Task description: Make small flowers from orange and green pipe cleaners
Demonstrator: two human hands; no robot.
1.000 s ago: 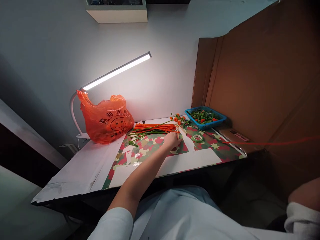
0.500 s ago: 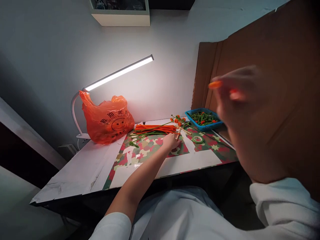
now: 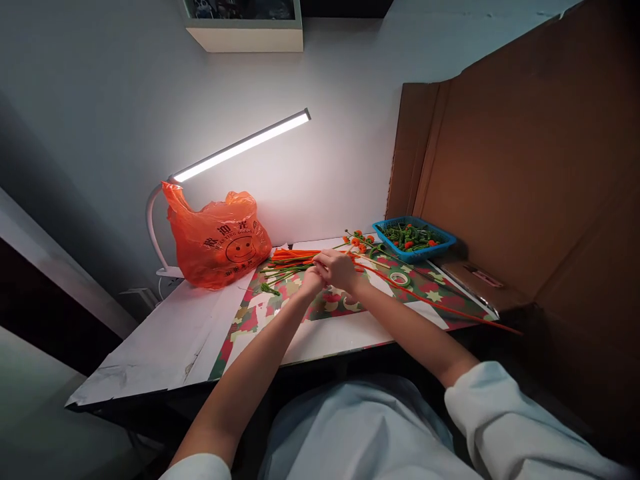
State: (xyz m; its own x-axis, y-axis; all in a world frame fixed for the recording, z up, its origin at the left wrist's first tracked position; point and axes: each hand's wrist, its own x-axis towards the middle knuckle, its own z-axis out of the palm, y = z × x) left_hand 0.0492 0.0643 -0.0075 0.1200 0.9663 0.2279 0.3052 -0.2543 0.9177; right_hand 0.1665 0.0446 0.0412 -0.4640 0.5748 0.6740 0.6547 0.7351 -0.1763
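Over the middle of the table my left hand (image 3: 313, 281) and my right hand (image 3: 338, 268) meet, fingers closed and fingertips together. From under my right hand a long orange pipe cleaner (image 3: 440, 305) trails right, past the table's front edge. What the fingers of my left hand pinch is too small and covered to make out. Just behind the hands lies a bundle of orange and green pipe cleaners (image 3: 287, 255), partly hidden by them. Several orange flowers on stems (image 3: 356, 240) rest behind, to the right. A roll of green tape (image 3: 399, 279) is right of my hands.
A blue basket (image 3: 430, 252) of green and orange pieces stands at the back right, beside a cardboard sheet (image 3: 490, 167). An orange plastic bag (image 3: 215, 243) sits at the left under a lit lamp (image 3: 245, 145). A small green piece (image 3: 270, 289) lies left of my hands.
My right hand has come down from high on the right to meet my left hand, drawing the orange pipe cleaner across the table. My left hand has shifted slightly left.
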